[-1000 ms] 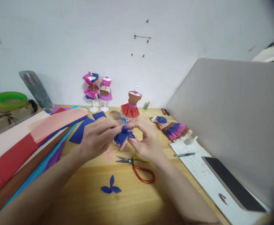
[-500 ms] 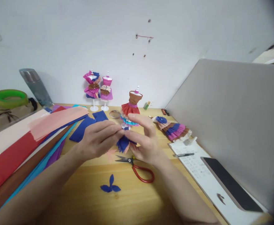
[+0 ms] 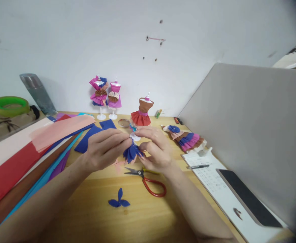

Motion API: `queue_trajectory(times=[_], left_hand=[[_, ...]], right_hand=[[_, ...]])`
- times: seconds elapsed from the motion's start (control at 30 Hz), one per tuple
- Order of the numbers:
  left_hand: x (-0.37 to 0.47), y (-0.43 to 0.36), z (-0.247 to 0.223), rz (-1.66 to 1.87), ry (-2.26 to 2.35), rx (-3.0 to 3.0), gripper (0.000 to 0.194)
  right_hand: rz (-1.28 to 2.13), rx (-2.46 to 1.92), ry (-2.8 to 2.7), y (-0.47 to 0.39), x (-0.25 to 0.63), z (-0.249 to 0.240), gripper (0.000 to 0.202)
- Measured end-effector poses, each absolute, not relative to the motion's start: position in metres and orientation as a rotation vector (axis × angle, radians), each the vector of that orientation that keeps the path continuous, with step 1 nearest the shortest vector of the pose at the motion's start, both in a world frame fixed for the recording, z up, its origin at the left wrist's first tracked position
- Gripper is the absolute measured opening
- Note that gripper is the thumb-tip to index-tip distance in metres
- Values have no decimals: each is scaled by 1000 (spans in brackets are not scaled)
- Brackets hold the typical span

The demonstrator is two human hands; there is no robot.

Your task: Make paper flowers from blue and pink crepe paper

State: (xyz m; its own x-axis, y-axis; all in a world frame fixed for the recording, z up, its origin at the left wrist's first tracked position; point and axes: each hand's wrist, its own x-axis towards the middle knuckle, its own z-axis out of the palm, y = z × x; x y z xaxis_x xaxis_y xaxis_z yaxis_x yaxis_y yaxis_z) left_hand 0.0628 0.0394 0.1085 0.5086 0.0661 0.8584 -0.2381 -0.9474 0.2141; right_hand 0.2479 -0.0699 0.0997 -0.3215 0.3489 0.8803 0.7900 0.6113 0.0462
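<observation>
Between my two hands, above the wooden table, is a blue crepe paper flower [image 3: 130,154] with its petals pointing down. My left hand [image 3: 107,146] pinches it from the left near its top, fingers pressed together. From the right, my right hand [image 3: 154,146] has its thumb and curled fingers closed on the petals' edge. Just below the hands lie scissors [image 3: 139,172] with red and yellow handles, blades apart. A blue three-petal paper piece [image 3: 119,199] rests nearer me. Pale pink paper scraps [image 3: 118,166] lie under the flower.
Folded coloured crepe paper [image 3: 36,155] covers the left side. Small dress forms in paper dresses [image 3: 141,118] stand at the back. A paper dress [image 3: 187,139] lies at right, beside a whiteboard [image 3: 208,182] with a pen and phone. A flask [image 3: 38,92] leans at back left.
My right hand's raised index finger has curled down and inward to the flower. The flower has turned slightly, showing more petals. My left hand stays pinched on it.
</observation>
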Motion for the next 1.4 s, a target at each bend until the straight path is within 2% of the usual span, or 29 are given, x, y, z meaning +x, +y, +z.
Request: queue_trajectory(times=[0.2, 0.4, 0.5, 0.6, 0.77, 0.83, 1.03, 1.17, 1.4], left_hand=[[63, 42, 107, 1648, -287, 2626, 18], [68, 38, 110, 1890, -439, 2713, 16], [69, 37, 109, 1769, -345, 2670, 18], [71, 31, 111, 1536, -174, 2491, 17], [73, 20, 122, 744, 275, 2033, 21], [72, 22, 124, 527, 323, 1804, 22], [68, 29, 127, 372, 307, 1654, 22], [70, 25, 126, 398, 364, 1691, 21], [75, 25, 113, 412, 333, 1514, 31]], right_hand=[[-664, -873, -1904, -68, 243, 100, 26], [-647, -832, -1889, -69, 238, 102, 16], [-488, -831, -1855, -71, 237, 105, 13], [-142, -967, -1734, -73, 235, 108, 7], [707, -1184, -1379, -72, 234, 109, 15], [910, -1160, -1286, -70, 234, 109, 18], [978, -1233, -1174, -69, 229, 112, 17], [1001, -1259, -1158, -68, 227, 111, 20], [1175, -1057, -1159, -66, 232, 105, 41]])
